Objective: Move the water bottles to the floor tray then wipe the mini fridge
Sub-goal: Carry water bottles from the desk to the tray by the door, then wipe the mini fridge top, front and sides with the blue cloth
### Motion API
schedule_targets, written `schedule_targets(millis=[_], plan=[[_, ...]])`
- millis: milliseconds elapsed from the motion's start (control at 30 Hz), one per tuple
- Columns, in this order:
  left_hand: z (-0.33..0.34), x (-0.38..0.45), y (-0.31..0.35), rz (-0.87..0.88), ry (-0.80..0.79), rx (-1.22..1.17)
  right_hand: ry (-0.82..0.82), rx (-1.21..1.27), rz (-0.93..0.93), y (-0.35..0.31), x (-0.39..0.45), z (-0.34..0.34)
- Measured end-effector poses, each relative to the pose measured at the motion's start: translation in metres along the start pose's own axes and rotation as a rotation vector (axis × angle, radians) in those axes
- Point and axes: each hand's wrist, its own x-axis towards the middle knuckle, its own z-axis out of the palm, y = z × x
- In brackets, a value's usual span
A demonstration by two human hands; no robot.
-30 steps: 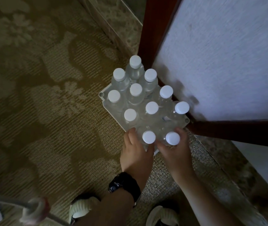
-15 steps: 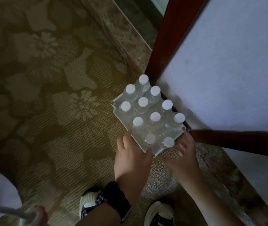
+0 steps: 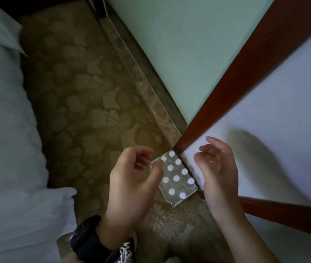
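Empty grip, both hands [image 3: 132,179] loosely curled

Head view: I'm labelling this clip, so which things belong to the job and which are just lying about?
Job: bottles, tray, left hand, right hand, both empty.
Lying about: bedding, carpet, watch, shoe.

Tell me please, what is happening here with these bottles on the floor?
A person stands over a tray of water bottles that sits on the patterned carpet, against the corner of a white cabinet with a wooden frame. Both hands are raised above the tray and hold nothing: the left hand has loosely curled fingers, and the right hand is open and relaxed. The bottles stand upright with white caps. A white bed is at the left. No wiping is going on.
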Motion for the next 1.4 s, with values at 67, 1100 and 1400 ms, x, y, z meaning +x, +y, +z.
schedule_targets(millis=[67,1100,1400], plan=[[-0.035,0.000,0.066,0.051,0.040,-0.033,-0.065,-0.011,-0.100,-0.076,-0.008,-0.004],[-0.692,-0.484,0.350,0.148,1.590,0.276,-1.568,0.428,-0.894,-0.589,-0.631,0.330],[-0.848,-0.632,0.316,0.064,1.824,0.486,-1.855,0.596,-0.914,-0.597,-0.861,0.438]])
